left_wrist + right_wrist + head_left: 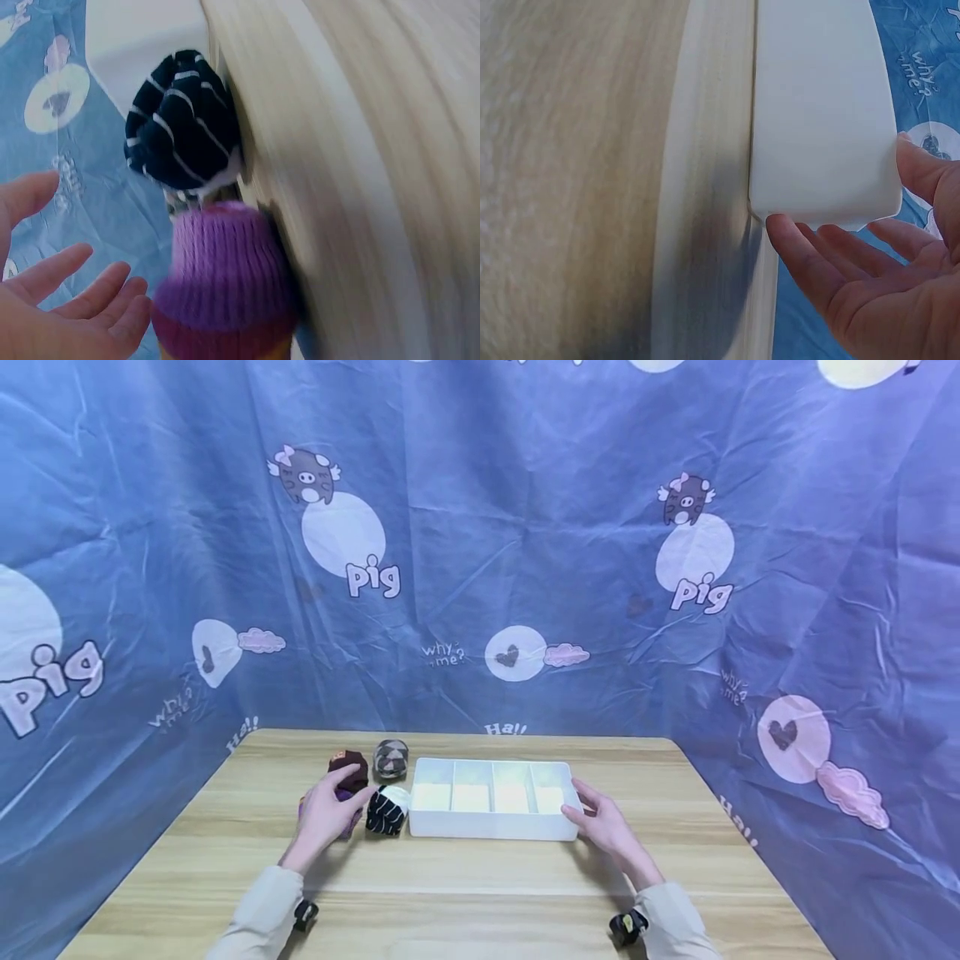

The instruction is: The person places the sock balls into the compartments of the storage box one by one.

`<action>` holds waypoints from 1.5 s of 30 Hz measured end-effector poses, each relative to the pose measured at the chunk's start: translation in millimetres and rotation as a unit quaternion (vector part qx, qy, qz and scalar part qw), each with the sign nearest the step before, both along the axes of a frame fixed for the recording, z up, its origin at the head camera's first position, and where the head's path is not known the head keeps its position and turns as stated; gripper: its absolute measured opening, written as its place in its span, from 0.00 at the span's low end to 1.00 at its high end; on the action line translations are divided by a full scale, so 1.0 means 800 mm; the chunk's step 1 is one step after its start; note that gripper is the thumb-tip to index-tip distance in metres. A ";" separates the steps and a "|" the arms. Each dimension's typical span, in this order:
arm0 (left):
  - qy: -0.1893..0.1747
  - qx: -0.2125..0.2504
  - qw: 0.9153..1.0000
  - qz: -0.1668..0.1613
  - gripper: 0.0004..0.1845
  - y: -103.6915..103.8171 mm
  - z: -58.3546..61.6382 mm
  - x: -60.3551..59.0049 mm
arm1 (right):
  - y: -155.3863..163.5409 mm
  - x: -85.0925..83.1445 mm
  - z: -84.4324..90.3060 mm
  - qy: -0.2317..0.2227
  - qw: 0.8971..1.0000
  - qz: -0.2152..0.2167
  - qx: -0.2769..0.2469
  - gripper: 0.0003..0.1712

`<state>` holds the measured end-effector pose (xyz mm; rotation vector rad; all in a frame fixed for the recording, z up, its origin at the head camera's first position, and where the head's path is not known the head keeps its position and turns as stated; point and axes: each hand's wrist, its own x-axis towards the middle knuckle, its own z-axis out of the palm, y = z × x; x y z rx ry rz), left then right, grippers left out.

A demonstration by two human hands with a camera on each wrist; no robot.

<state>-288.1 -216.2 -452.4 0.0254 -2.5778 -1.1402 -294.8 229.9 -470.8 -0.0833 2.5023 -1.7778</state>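
Note:
My left hand (328, 810) is held over a group of rolled-up socks, its fingers spread and holding nothing. Partly hidden beneath it is a purple ribbed sock roll (229, 262) with a maroon and yellow part. A dark brown sock roll (351, 767) lies just beyond the fingers, and a black one with white stripes (385, 812) sits to their right. Behind these is a grey checked sock roll (391, 759). At the right end of a white four-compartment box (491, 825), my right hand (603, 822) grips the wall, thumb at the rim and fingers along the end.
The box stands on a wooden table (480, 893), its left end close beside the striped roll. Its compartments (471, 797) hold nothing visible. A blue printed curtain (465, 568) hangs behind the table and along both sides.

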 end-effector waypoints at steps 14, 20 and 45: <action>-0.055 0.025 0.998 -0.007 0.42 -0.042 -0.004 0.008 | -0.001 0.000 -0.001 -0.011 1.000 -0.007 0.000 0.40; -0.083 0.058 0.994 -0.034 0.41 -0.064 -0.012 0.005 | -0.001 -0.001 0.001 -0.010 1.000 -0.006 0.014 0.40; -0.153 0.067 0.969 -0.184 0.40 -0.100 -0.021 -0.008 | -0.002 -0.002 -0.002 -0.009 1.000 -0.011 -0.002 0.40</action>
